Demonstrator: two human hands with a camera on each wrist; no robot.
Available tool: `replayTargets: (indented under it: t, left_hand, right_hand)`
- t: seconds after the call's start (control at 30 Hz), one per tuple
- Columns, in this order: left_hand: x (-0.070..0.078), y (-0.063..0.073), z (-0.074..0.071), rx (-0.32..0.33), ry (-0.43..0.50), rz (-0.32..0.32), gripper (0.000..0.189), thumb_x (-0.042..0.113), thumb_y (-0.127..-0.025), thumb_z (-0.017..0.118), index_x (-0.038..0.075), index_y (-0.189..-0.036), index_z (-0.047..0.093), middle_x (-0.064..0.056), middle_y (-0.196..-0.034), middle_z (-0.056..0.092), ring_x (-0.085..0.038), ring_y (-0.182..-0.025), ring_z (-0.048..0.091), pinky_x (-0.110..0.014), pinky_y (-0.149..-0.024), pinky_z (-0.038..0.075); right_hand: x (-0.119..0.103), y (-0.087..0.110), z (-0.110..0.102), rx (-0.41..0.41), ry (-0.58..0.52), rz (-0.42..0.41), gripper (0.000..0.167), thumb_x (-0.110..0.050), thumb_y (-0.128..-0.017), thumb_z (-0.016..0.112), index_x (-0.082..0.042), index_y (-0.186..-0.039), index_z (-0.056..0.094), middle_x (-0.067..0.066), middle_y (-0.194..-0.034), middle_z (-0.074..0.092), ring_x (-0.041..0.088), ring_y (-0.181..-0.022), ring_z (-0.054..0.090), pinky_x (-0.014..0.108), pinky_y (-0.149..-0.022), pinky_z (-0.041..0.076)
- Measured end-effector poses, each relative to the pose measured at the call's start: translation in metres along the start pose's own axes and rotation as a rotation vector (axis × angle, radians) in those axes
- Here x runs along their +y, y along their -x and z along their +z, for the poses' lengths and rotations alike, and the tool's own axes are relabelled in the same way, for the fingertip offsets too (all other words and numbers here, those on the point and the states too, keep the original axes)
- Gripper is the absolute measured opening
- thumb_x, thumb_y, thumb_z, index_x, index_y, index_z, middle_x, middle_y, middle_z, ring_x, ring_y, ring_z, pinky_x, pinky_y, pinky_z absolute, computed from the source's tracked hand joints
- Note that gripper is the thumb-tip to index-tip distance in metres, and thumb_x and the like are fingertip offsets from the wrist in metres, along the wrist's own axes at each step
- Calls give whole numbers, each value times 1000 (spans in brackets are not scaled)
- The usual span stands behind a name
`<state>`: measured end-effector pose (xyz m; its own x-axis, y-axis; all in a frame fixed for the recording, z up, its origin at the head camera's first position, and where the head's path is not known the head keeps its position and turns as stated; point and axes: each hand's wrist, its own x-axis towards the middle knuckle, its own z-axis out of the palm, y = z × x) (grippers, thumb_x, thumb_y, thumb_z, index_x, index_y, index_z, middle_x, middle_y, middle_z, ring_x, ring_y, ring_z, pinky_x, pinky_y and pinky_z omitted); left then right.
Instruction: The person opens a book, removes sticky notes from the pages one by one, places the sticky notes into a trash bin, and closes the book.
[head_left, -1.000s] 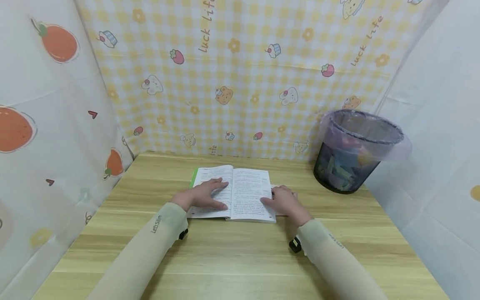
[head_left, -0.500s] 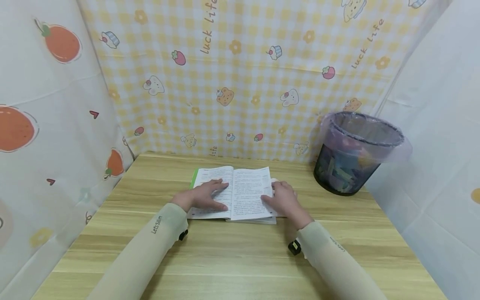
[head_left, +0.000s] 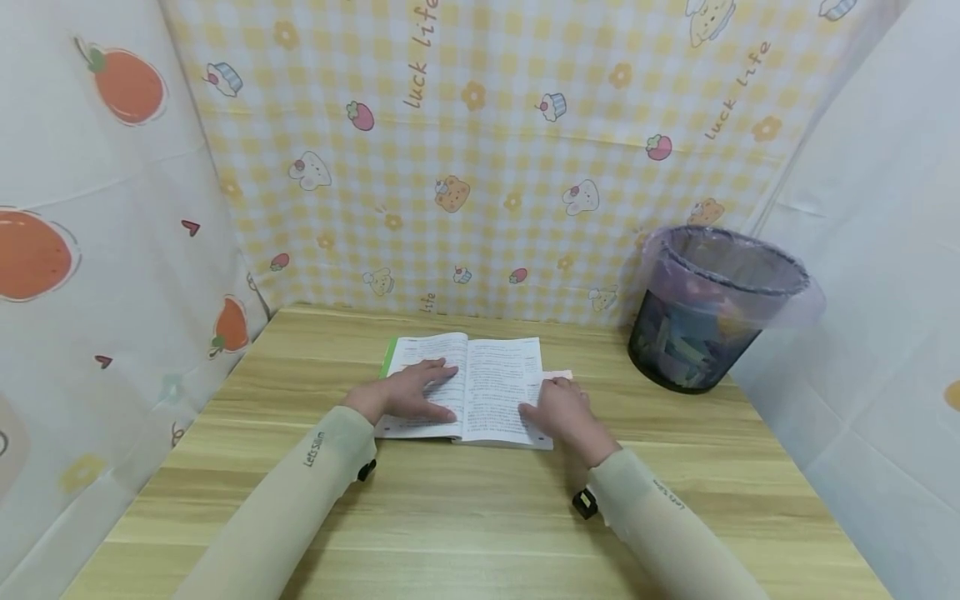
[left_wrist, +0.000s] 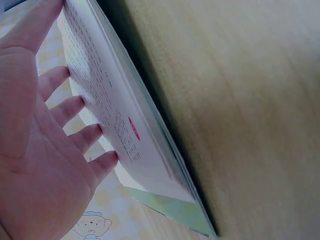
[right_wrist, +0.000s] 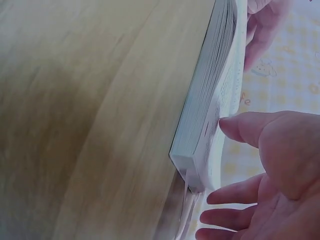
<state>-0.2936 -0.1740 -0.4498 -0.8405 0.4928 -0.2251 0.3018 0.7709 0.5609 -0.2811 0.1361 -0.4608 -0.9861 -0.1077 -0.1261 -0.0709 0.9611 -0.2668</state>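
A thick paperback book (head_left: 498, 367) lies spread on the wooden table, its printed pages facing up and a green cover edge showing at the left. Across the left page rests my left hand (head_left: 411, 392), fingers spread; the left wrist view shows its fingertips (left_wrist: 102, 161) on the paper. My right hand (head_left: 564, 410) is at the book's right edge. Its thumb (right_wrist: 237, 127) touches the right page, while the other fingers extend past the edge, loosely straight. A pale flap (head_left: 557, 375) sticks out from under the book beside that hand.
A black bin (head_left: 686, 333) with a purple plastic liner stands at the table's back right, colourful scraps inside it. Behind the table (head_left: 465, 525) hangs a yellow checked cloth (head_left: 495, 150); white cloths cover both sides.
Half a second ago the right page stood slightly raised at its outer edge; now it lies flat. My right hand has shifted a little toward me. The left hand has stayed in place.
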Motion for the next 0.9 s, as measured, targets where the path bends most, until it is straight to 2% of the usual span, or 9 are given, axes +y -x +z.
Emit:
replayTargets:
  t: [0.17,0.37,0.47,0.53,0.63,0.73,0.8,0.83,0.9]
  left_hand:
    - [0,-2,-1,0,-9,1,97,57,-95,81,22,-173,36,-13,-185,18,-44,-171,13,-67,-136,19]
    - [-2,-4,-1,3,-9,0,97,58,-95,82,23,-173,37,-12,-185,18,-44,-172,13,-67,-136,19]
    - [-4,-6,0,5,-8,0,98,59,-94,82,23,-173,37,-12,-185,19,-43,-172,13,-67,-136,19]
    - [-5,-7,0,6,-12,6,98,60,-94,81,23,-173,37,-13,-185,19,-44,-171,14,-68,-136,19]
    - [-9,-8,1,14,-36,16,99,63,-94,80,24,-173,37,-12,-185,20,-44,-171,17,-67,-136,21]
    - [-14,-8,1,34,-55,31,98,65,-94,78,23,-173,38,-13,-184,22,-45,-170,20,-67,-135,24]
    - [-18,-7,1,51,-55,33,97,65,-95,76,21,-173,38,-15,-184,22,-45,-169,21,-66,-135,24]
    - [-19,-6,1,60,-55,36,96,64,-96,75,19,-173,38,-17,-183,23,-46,-169,22,-67,-135,25]
    - [-22,-3,-1,77,-50,30,95,63,-99,72,16,-173,37,-20,-183,22,-48,-168,21,-67,-135,24]
  right_hand:
    - [-2,2,-1,24,-26,-29,78,-48,-102,73,10,-151,55,31,-154,58,50,-144,54,65,-123,41]
    - [-7,3,-7,74,-254,-109,77,-41,-106,70,3,-163,41,30,-154,61,47,-142,61,62,-119,49]
    - [-11,3,-11,48,-476,-125,70,-45,-112,60,-4,-165,42,25,-151,65,40,-134,68,57,-111,57]
    - [-14,2,-14,-2,-692,-133,64,-48,-116,49,-5,-164,47,22,-149,68,33,-130,70,51,-110,59]
    - [-17,0,-17,-134,-1064,-142,63,-45,-120,34,1,-159,52,17,-139,73,22,-121,72,41,-106,60]
    - [-17,-4,-12,-256,-1262,-139,60,-35,-121,31,7,-160,48,22,-144,70,27,-126,72,39,-109,60]
    - [-16,-5,-5,-240,-1216,-164,54,-29,-120,37,8,-158,50,25,-142,71,29,-127,73,39,-109,61]
    - [-17,-5,-1,-198,-1133,-183,51,-27,-119,41,4,-156,55,23,-145,71,27,-130,72,38,-112,59]
    - [-19,-4,8,-112,-955,-211,45,-24,-116,47,-2,-152,63,22,-140,74,26,-116,75,39,-100,62]
